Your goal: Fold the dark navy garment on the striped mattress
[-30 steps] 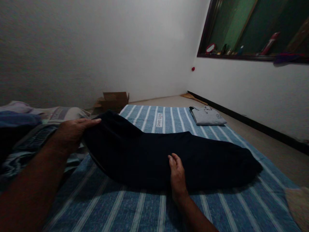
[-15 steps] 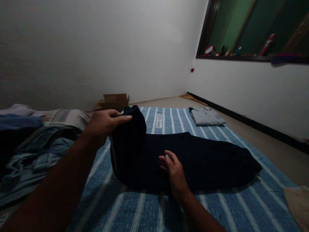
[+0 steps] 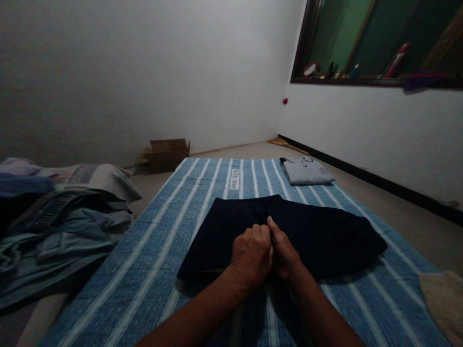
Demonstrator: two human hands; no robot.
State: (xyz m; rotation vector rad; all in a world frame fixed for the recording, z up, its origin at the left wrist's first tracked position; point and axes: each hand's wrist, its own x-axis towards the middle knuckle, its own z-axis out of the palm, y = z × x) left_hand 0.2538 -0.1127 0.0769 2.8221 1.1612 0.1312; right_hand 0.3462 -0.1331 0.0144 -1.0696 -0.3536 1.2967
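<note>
A: Loc. of dk. garment (image 3: 329, 236)?
B: Ctr. of blue striped sheet (image 3: 144, 270), L end folded over twd. mid. Gray shirt (image 3: 309, 172) lies apart, far R corner.
A: L hand (image 3: 252, 253) status?
B: Fingers curled tight on garment at approx. mid; tips hidden.
A: R hand (image 3: 285, 253)?
B: Immed. beside L hand, thumb extended; other fingers hidden, can't tell grip.

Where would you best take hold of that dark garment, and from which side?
Probably by the tapering right end of the dark garment, coming from the right, pinching it top and bottom: that end lies free on the striped cover, while the left hand and right hand crowd the middle.
</note>
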